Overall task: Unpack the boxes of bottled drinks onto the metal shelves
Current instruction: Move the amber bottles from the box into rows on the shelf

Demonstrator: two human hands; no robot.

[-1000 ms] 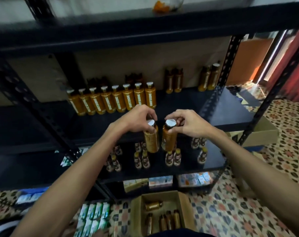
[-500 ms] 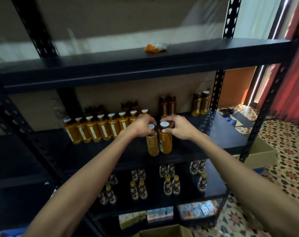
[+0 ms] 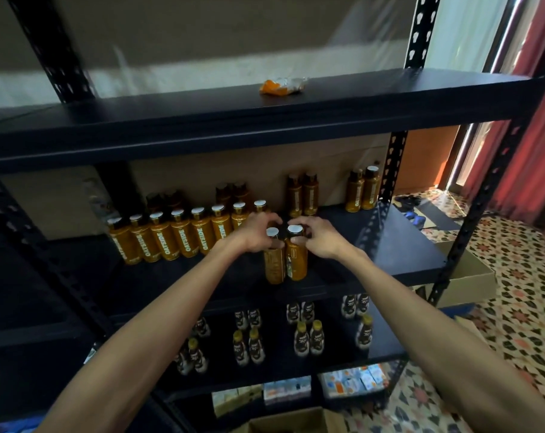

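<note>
Two amber bottles with white caps stand side by side on the middle black metal shelf [image 3: 399,245]. My left hand [image 3: 258,234] grips the neck of the left bottle [image 3: 273,265]. My right hand [image 3: 318,234] grips the neck of the right bottle [image 3: 297,264]. A row of several matching bottles [image 3: 171,239] lines the shelf to the left, with more pairs at the back [image 3: 302,195].
The shelf below holds several small dark bottles [image 3: 302,339]. An orange wrapper [image 3: 280,85] lies on the top shelf. An open cardboard box [image 3: 290,421] sits on the patterned floor at the bottom edge, another box [image 3: 471,282] to the right.
Both hands lifted the two bottles from in front of the lower shelf up to the middle shelf and moved them further in. The view tilted upward.
</note>
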